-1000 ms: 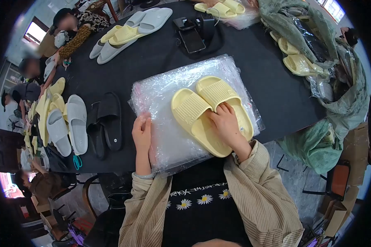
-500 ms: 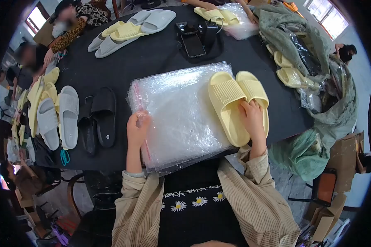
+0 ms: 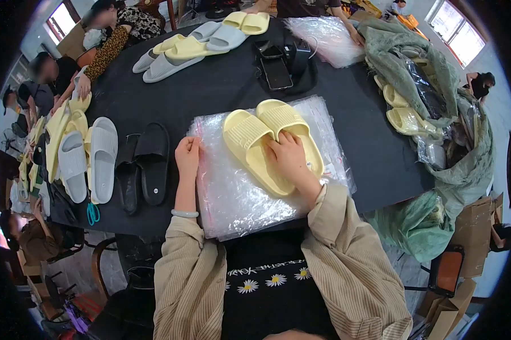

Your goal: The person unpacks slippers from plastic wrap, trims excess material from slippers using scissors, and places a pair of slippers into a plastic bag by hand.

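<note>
A pair of pale yellow slide slippers [image 3: 248,133] lies over a stack of clear plastic bags [image 3: 227,209] in front of me. My right hand [image 3: 291,158] grips the pair where the two inner sides meet, its fingers partly hidden inside the slippers. At the stack's left edge, by a pink sealing strip, my left hand [image 3: 188,154] pinches the side of a plastic bag between thumb and fingers. The slippers' toes point away from me, tilted to the left.
Black slippers [image 3: 154,164] and grey slippers [image 3: 103,161] lie to the left. A phone [image 3: 276,73] sits beyond the bags. On the right, a green sack [image 3: 465,153] holds wrapped slippers. Co-workers sit around the black table [image 3: 380,187]; one handles plastic bags [image 3: 323,39].
My right hand has carried the yellow slippers leftward over the middle of the bag stack, turning them. My left hand has shifted slightly up the stack's edge. Across the table, another yellow pair moved left.
</note>
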A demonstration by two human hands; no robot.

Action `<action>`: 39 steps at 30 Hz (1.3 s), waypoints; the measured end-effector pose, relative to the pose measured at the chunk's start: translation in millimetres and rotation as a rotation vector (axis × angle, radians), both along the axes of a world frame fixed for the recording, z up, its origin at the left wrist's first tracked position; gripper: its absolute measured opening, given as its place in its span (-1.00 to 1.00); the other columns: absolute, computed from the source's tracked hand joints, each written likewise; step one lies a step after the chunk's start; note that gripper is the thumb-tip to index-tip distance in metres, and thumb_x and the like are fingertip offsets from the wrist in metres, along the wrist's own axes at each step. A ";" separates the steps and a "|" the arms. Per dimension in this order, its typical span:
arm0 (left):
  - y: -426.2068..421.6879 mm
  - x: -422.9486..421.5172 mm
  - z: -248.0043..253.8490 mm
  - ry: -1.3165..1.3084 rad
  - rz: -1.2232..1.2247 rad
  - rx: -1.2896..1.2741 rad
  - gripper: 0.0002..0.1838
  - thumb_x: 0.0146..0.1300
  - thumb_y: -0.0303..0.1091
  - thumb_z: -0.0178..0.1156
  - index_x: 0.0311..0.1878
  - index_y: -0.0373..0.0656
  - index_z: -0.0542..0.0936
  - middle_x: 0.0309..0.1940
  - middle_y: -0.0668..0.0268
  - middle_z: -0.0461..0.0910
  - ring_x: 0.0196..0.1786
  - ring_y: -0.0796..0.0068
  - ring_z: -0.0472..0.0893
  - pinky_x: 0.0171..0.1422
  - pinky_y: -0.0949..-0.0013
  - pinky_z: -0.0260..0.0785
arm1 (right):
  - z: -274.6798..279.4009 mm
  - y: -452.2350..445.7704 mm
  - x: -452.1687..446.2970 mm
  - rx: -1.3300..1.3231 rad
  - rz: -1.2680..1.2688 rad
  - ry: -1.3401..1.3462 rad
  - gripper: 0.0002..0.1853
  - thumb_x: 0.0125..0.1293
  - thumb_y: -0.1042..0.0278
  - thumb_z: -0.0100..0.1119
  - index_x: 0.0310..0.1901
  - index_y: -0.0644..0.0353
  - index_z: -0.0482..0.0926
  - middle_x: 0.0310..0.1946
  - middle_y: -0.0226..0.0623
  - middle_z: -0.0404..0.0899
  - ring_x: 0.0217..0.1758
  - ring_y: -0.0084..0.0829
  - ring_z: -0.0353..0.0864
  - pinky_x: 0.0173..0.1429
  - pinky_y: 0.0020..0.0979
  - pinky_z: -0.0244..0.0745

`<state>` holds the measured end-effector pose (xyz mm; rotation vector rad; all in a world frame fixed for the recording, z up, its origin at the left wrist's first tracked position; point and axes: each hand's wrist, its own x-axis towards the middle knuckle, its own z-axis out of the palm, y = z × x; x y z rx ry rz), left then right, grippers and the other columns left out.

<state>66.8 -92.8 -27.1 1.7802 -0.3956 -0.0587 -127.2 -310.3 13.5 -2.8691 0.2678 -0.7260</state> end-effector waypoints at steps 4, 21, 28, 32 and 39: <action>4.7 1.6 7.6 0.159 -0.028 -0.041 -0.89 0.35 -0.41 0.17 -0.24 -0.26 0.56 -0.54 0.42 0.58 -0.50 0.72 0.49 -0.35 0.59 0.32 | 2.3 4.6 -3.5 0.007 -0.042 0.038 -0.68 0.27 0.21 0.09 0.04 0.03 0.61 -0.05 -0.22 0.55 0.19 -0.24 0.45 0.28 -0.17 0.23; 35.9 -87.0 19.6 -0.445 -0.226 0.705 -0.36 0.34 -0.09 0.10 0.41 -0.15 0.29 0.44 -0.11 0.12 0.49 -0.07 0.12 0.53 -0.05 -0.12 | 52.5 40.8 -36.0 0.179 0.015 0.119 -0.61 0.24 0.16 0.20 0.02 0.23 0.55 -0.08 -0.12 0.47 0.13 -0.15 0.40 0.17 -0.14 0.27; 34.7 -87.6 14.9 -0.539 -0.203 0.759 -0.35 0.35 -0.04 0.08 0.42 -0.13 0.28 0.43 -0.11 0.15 0.47 -0.06 0.16 0.54 -0.02 -0.11 | 24.7 33.5 -39.9 0.133 0.045 0.161 -0.44 0.24 0.10 0.21 0.24 0.15 0.45 0.04 -0.07 0.45 0.24 -0.14 0.35 0.20 -0.12 0.28; 38.5 -83.9 12.9 -0.504 -0.220 0.698 -0.36 0.36 -0.09 0.08 0.43 -0.15 0.26 0.45 -0.11 0.11 0.48 -0.07 0.14 0.54 -0.03 -0.12 | 70.2 1.1 -82.7 0.527 0.208 0.146 -0.50 0.26 0.33 0.23 0.24 0.22 0.45 0.25 0.01 0.39 0.32 0.00 0.36 0.36 -0.15 0.25; 70.7 -113.9 39.3 -0.099 -0.262 0.371 -0.37 0.43 -0.29 -0.01 0.48 -0.28 0.09 0.53 0.00 -0.05 0.56 0.13 -0.02 0.57 0.23 -0.18 | 36.7 -57.2 -184.1 0.663 -0.222 -0.095 -0.45 0.36 0.44 0.11 0.37 0.27 0.28 0.33 -0.02 0.34 0.35 -0.09 0.38 0.37 -0.26 0.27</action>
